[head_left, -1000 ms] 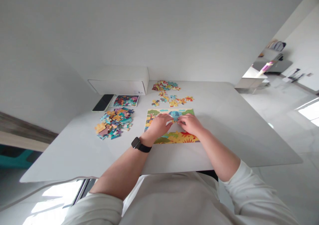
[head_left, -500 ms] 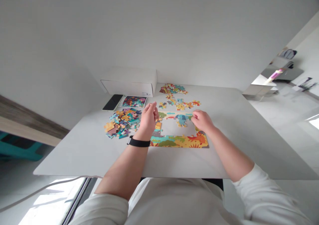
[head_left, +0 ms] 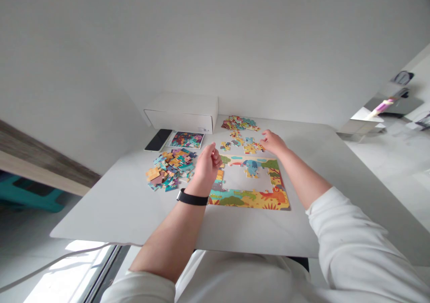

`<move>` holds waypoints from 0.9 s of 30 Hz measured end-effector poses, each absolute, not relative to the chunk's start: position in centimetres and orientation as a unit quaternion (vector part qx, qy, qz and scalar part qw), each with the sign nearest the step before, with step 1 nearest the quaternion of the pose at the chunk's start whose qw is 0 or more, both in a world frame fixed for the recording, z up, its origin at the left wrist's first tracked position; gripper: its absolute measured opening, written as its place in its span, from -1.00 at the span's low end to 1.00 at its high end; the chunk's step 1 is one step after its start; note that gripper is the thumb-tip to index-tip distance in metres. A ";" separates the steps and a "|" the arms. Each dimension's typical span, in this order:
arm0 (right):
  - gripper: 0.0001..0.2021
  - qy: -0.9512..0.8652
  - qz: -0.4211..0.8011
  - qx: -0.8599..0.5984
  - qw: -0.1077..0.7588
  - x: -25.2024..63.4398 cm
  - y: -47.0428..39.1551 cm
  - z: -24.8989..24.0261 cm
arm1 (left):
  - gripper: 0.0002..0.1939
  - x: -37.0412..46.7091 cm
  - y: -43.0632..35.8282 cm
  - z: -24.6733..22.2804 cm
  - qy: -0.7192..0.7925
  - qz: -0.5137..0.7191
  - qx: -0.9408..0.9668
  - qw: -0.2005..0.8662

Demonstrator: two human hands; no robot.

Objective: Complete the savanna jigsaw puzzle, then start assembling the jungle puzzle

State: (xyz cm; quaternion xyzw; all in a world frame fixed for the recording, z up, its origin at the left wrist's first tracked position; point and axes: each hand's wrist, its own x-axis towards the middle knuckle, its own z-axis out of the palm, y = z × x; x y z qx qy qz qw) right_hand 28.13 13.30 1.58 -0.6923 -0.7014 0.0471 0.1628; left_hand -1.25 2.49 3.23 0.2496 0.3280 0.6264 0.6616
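Note:
My left hand [head_left: 208, 163], a dark band on its wrist, hovers over the left side of a partly assembled jigsaw puzzle [head_left: 248, 200]. Its fingers are curled; whatever they hold, if anything, is hidden. The puzzle's border shows trees, a lion and a fox-like animal around a bare middle. A joined elephant section [head_left: 250, 168] hangs from its top edge. Beyond the puzzle, my right hand [head_left: 273, 142] reaches down to the loose puzzle pieces [head_left: 250, 145], its fingers slightly apart at their right end and covering some of them.
A heap of mixed puzzle pieces [head_left: 171, 166] lies left of my left hand. Behind it are a phone [head_left: 158, 140] and a picture card [head_left: 186, 140], in front of a white box [head_left: 181, 119]. Another pile of pieces [head_left: 240, 123] lies near the wall.
My right hand has moved away from the puzzle's upper right edge, forward to the loose pieces. My left hand stays curled by the puzzle's left side. The view has shifted slightly.

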 end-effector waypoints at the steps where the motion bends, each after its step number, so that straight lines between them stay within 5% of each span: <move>1: -0.69 -0.706 0.053 -0.688 0.161 27.8 14.2 1.3 | -0.47 -1.2 2.5 3.2 0.328 0.628 0.249 0.660; 11: -0.25 -0.786 0.100 -0.609 0.043 25.3 20.8 -0.3 | -0.45 -1.6 2.4 3.7 0.350 0.650 0.242 0.629; 16: -0.18 -0.784 0.107 -0.611 0.007 25.4 22.2 -0.4 | -0.48 -1.7 2.6 3.5 0.350 0.644 0.227 0.641; 22: -0.32 -0.794 0.049 -0.606 0.019 25.8 21.7 0.3 | -0.48 -1.8 2.6 3.4 0.353 0.637 0.240 0.642; 27: -0.78 -0.800 0.049 -0.589 0.106 26.7 19.6 1.7 | -0.48 -1.7 2.5 3.4 0.351 0.635 0.251 0.641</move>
